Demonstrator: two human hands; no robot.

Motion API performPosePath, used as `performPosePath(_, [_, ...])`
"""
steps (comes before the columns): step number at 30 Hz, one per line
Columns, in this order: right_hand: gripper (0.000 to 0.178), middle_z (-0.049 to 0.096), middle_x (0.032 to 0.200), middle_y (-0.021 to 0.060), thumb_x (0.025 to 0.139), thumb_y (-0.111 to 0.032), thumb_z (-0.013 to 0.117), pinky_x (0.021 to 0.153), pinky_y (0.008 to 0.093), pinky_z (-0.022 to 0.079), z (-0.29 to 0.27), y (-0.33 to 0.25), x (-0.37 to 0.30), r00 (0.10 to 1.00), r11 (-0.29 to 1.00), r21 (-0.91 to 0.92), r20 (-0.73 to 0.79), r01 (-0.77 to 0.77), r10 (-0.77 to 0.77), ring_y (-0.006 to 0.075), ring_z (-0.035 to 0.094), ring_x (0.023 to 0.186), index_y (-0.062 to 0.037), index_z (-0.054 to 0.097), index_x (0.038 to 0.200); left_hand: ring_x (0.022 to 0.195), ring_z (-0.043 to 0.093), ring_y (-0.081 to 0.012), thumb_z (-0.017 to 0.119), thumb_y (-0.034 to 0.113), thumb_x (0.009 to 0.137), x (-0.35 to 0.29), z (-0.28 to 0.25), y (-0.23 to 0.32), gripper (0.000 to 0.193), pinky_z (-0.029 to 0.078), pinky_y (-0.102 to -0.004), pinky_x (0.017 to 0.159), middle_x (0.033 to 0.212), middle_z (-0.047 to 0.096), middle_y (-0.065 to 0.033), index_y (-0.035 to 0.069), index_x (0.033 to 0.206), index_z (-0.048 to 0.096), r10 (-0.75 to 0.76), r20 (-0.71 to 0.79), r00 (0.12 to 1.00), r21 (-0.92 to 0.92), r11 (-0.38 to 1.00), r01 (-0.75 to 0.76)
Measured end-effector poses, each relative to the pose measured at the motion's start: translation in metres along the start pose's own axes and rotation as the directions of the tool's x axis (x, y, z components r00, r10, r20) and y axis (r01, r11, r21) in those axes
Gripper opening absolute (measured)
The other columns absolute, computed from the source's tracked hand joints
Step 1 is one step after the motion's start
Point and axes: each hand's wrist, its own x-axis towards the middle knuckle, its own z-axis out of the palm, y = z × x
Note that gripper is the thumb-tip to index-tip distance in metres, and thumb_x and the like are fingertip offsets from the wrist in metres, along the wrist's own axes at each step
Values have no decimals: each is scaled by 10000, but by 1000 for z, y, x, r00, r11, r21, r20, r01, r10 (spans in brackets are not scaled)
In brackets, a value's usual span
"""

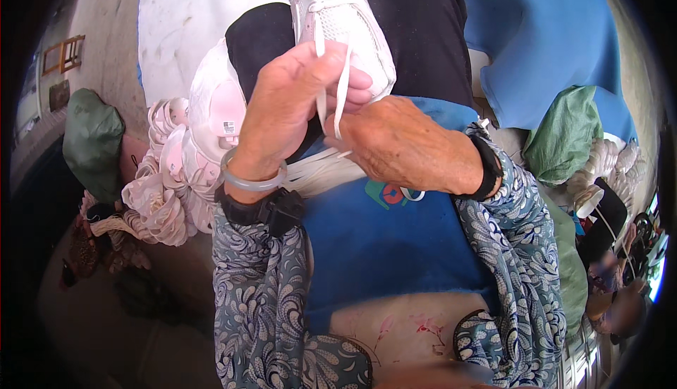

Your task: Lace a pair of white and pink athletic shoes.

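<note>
A white knit sneaker (356, 26) rests between my knees, its toe toward me. From its upper part two ends of a flat white shoelace (343, 82) run down to my hands. My left hand (300, 82) has curled fingers, with the lace between them and the thumb. Close against it, my right hand (405, 146) is closed with its fingertips pinching the lace; the back of the hand hides part of the grip. Below the hands, a bundle of loose white laces (321, 170) lies across the blue apron (395, 255) on my lap.
Pale pink shoe uppers (166, 198) are piled at my left, near a dark green sack (93, 142). On the right are a green bag (564, 131), more pale uppers (613, 167) and a blue sheet (543, 36). Another person (617, 297) is at the far right edge.
</note>
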Motion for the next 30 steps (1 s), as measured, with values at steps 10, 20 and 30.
performPosePath(10, [152, 613, 806, 87, 795, -89, 677, 641, 332, 500, -45, 60, 13, 666, 979, -178, -743, -94, -72, 261, 628, 719, -31, 663, 935, 590, 606, -129, 585, 154, 943, -2, 2, -21, 298, 517, -244, 578, 749, 613, -62, -54, 1137, 496, 132, -42, 990, -16, 991, -132])
performPosePath(20, [253, 609, 901, 98, 773, -145, 702, 652, 378, 525, -55, 50, 32, 847, 816, -557, -501, -157, -179, 310, 636, 771, -76, 662, 1013, 545, 511, -32, 588, 104, 937, -9, 1, -32, 369, 431, -175, 481, 728, 617, -22, 39, 1287, 492, 291, -25, 957, 212, 937, -279])
performPosePath(30, [124, 549, 783, 145, 767, -65, 605, 481, 365, 458, -78, 36, 30, 896, 739, -674, -337, -15, -288, 266, 589, 601, 22, 522, 799, 678, 608, -51, 648, 134, 904, -8, 10, -21, 274, 477, -190, 517, 787, 659, -42, 12, 1136, 568, 232, -45, 972, 235, 948, -215])
